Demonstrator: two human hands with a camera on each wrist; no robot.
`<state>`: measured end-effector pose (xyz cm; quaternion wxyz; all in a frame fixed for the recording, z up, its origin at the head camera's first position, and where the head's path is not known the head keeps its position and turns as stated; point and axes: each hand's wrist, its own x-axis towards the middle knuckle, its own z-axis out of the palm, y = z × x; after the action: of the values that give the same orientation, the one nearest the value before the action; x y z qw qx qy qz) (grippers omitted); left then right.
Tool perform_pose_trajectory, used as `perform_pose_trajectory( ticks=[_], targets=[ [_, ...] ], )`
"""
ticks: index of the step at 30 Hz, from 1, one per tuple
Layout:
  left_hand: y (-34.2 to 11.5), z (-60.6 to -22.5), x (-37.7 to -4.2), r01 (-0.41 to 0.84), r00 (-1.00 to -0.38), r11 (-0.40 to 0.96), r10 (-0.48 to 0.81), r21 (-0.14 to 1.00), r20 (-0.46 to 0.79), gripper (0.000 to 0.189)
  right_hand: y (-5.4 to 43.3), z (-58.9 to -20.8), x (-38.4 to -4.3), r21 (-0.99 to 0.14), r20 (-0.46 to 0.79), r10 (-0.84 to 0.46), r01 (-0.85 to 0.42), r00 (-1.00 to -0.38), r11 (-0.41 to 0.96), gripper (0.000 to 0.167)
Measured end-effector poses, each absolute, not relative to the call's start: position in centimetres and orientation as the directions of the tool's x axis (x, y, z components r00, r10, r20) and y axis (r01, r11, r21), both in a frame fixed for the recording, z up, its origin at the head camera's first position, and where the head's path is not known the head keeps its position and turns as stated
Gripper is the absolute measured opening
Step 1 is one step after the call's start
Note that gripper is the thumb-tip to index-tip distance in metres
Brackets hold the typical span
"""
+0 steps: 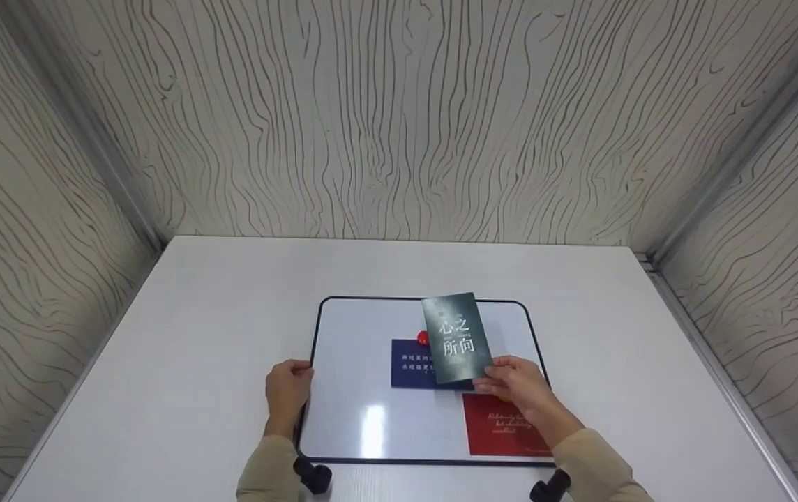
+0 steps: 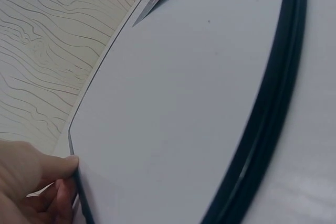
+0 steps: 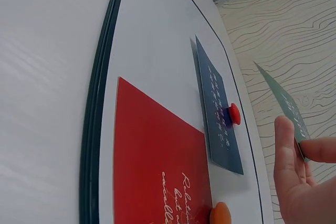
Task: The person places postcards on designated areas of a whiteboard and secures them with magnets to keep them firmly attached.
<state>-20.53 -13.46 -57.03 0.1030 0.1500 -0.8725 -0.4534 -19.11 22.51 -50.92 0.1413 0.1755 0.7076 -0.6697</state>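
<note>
My right hand (image 1: 521, 387) pinches a dark green card (image 1: 456, 338) with white characters by its lower right corner. In the right wrist view the green card (image 3: 286, 103) is raised off the board, thumb on one face and fingers behind. My left hand (image 1: 289, 389) grips the left edge of a black-framed whiteboard (image 1: 343, 418), thumb on top in the left wrist view. A blue card (image 1: 409, 373) lies on the board under a red magnet (image 1: 423, 338), partly hidden by the green card. Below it to the right sits a red card (image 1: 503, 432), with an orange magnet (image 3: 220, 214) at its edge.
The whiteboard lies on a white table (image 1: 190, 362). Wood-grain patterned panels (image 1: 399, 125) rise behind and on both sides, with metal strips along the corners. Small black devices (image 1: 313, 475) are worn at both wrists.
</note>
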Motion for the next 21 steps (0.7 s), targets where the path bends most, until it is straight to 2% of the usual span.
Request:
perform_pose_trajectory(
  ticks=[13, 21],
  targets=[
    [-13.4, -57.1, -20.5, -0.196, -0.933, 0.532, -0.36, 0.824, 0.01, 0.013, 21.2, -51.4, -18.9, -0.881, -0.472, -0.123, 0.473, -0.873, 0.024, 0.023],
    [-13.5, -57.0, -20.5, -0.201, -0.935, 0.516, -0.353, 0.832, -0.007, 0.015, 20.1, -51.8, -18.7, -0.862, -0.501, -0.148, 0.507, -0.853, 0.003, 0.026]
  ],
)
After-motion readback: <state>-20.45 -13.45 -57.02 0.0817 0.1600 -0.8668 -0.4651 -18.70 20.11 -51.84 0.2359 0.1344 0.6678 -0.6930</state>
